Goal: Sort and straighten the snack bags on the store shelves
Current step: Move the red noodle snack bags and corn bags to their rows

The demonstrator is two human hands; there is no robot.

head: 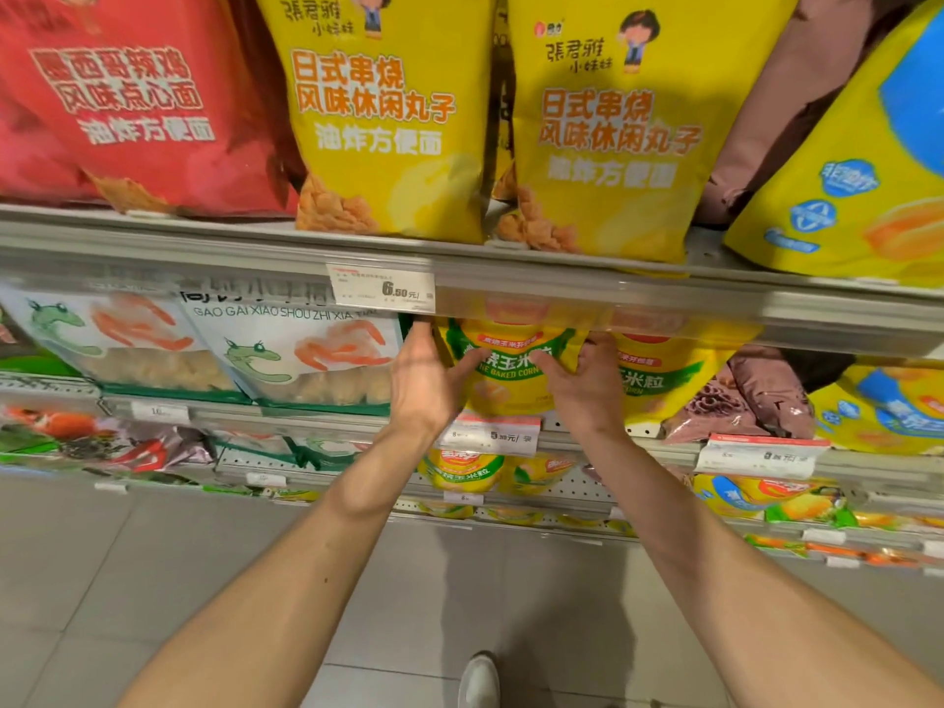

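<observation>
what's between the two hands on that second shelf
In the head view, a yellow baked corn bag sits between the left hand and the right hand; both grip its sides, thumbs across the front.

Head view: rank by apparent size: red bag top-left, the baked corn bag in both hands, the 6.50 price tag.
1. Red bag, largest, though nearest the camera and cropped.
2. Baked corn bag, partly hidden by the left hand, the right hand and the shelf edge.
3. 6.50 price tag, smallest.
</observation>
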